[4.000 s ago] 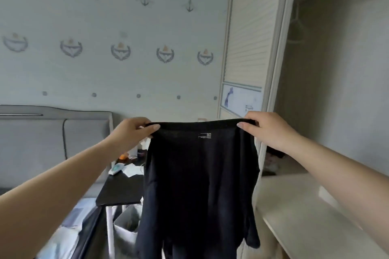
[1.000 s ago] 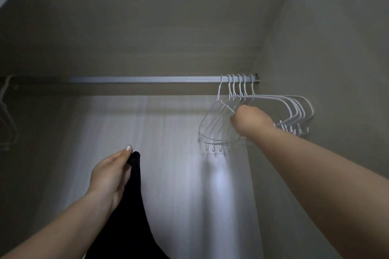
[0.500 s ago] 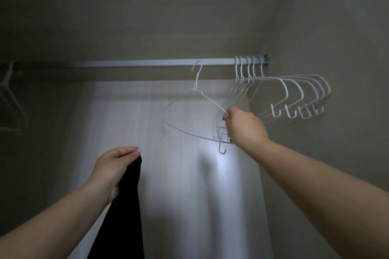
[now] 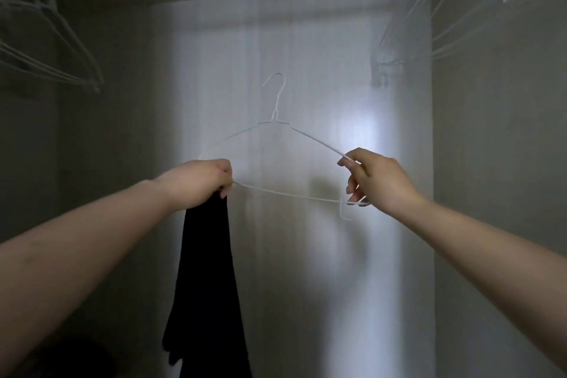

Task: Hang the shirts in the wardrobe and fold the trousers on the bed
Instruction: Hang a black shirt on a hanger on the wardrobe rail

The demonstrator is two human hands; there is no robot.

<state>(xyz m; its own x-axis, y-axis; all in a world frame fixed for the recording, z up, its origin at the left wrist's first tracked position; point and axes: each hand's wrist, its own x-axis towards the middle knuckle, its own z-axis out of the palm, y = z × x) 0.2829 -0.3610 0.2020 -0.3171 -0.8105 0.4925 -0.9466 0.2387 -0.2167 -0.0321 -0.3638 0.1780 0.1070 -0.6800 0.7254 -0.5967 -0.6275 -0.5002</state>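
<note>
Hanger [image 4: 277, 132] now off rail, both hands gripping; left hand [image 4: 199, 182] holds shirt [image 4: 207, 270].

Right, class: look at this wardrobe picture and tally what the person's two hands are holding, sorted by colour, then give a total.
White: 1, the wire hanger, gripped at one end by the left hand and pinched at the other by the right hand.
Black: 1, the shirt, hanging from the left hand.
Total: 2 things held.
</note>
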